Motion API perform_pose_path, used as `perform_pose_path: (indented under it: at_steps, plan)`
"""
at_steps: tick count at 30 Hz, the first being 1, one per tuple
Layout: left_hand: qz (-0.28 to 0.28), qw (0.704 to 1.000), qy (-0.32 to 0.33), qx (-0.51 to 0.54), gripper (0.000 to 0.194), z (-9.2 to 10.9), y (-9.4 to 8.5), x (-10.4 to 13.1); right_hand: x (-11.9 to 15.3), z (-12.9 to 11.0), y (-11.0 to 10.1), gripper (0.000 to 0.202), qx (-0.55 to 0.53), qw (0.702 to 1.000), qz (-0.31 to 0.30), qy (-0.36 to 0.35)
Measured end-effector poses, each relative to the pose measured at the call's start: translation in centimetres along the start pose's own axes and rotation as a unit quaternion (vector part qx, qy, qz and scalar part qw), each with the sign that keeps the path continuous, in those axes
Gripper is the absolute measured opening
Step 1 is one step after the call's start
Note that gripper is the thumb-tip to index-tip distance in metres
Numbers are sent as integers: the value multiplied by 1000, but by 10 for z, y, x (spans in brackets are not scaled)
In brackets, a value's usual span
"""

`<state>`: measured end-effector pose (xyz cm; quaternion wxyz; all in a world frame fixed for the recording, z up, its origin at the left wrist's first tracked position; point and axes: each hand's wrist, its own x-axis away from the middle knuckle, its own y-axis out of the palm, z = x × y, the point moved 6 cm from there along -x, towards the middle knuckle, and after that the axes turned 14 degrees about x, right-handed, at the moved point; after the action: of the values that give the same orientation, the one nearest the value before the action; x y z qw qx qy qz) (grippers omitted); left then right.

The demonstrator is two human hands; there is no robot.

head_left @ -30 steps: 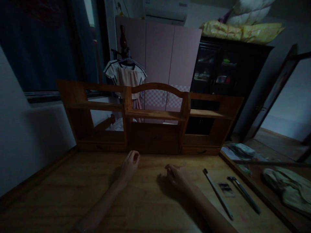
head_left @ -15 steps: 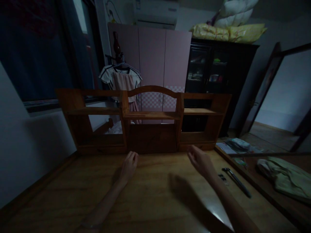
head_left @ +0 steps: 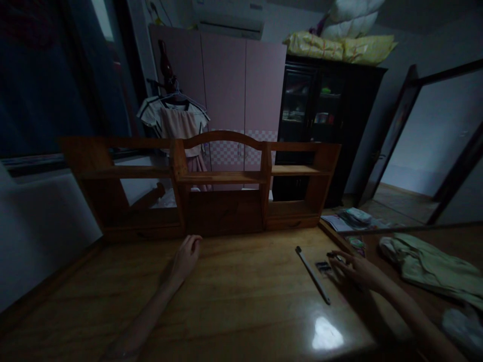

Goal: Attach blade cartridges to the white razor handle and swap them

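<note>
Nothing shows in my left hand, loosely curled above the wooden desktop, in front of the shelf unit. Over at the desk's right side, my right hand has its fingers apart over a dark tool. Only the tool's head end shows clearly; the rest is hidden beneath the hand. Just left of that hand lie several small dark pieces. A thin grey bar with a dark end rests diagonally to the left of these pieces.
Behind the shelf unit stand a pink wardrobe and a black cabinet. Clothes hang at the left. Beyond the desk's raised right edge are green cloth and papers with a plastic packet.
My right hand has moved right and opened over the dark tool. The grey bar now shows clearly. The view has shifted right, while my left hand remains above the desk, loosely curled.
</note>
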<state>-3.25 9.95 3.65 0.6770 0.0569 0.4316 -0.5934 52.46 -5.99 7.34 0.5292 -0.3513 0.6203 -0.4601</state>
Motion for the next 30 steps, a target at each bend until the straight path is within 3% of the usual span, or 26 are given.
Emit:
perform_pose_path:
  at_steps: [3,7,10,14,22,25,27,30]
  plan:
    - [-14,1000,1,3,23,-2,3,0,-3,-17,14,51,-70,991,-92,-67]
    - [-17,1000,-4,-7,22,1,5,0,-1,-47,19,50,-78,986,-103,-108]
    - [-25,1000,2,-10,22,8,7,0,7,-85,21,46,-108,979,-104,-135]
    - [-39,999,5,-10,23,14,8,1,17,-151,25,45,-154,972,-100,-150]
    - [-30,999,12,14,21,19,11,4,36,-308,35,34,-207,962,-61,-168]
    - [-43,999,1,21,21,22,14,7,35,-357,34,24,-200,956,-53,-208]
    - [-71,997,-9,24,19,23,18,11,27,-371,31,20,-180,954,-55,-232]
    - [-135,990,-22,11,19,22,28,16,6,-356,24,25,-154,963,-26,-222]
